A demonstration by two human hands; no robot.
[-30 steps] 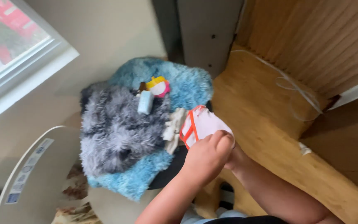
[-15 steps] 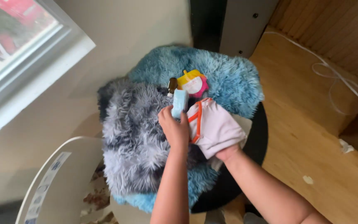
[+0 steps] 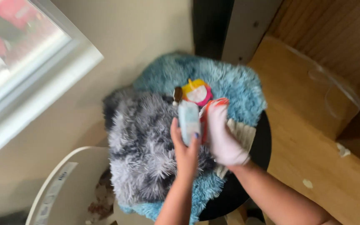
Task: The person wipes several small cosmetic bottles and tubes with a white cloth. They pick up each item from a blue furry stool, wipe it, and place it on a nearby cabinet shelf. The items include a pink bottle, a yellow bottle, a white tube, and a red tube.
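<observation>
Pale blue, the small bottle (image 3: 188, 121) stands upright in the left hand (image 3: 185, 151), long axis pointing away from the wrist, while just beside it the right hand (image 3: 223, 137), apparently wrapped in white cloth (image 3: 219, 129), rests on the blue fluffy cushion (image 3: 230, 87).

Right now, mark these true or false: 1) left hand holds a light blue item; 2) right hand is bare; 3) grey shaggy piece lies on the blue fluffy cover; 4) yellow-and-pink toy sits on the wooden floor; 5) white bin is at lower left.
1) True: the left hand has its grip on the light blue item.
2) False: the right hand is covered by a white cloth.
3) True: the grey shaggy piece lies on the blue fluffy cover.
4) False: the yellow-and-pink toy sits on the blue cover, not the wooden floor.
5) True: white bin.
</observation>
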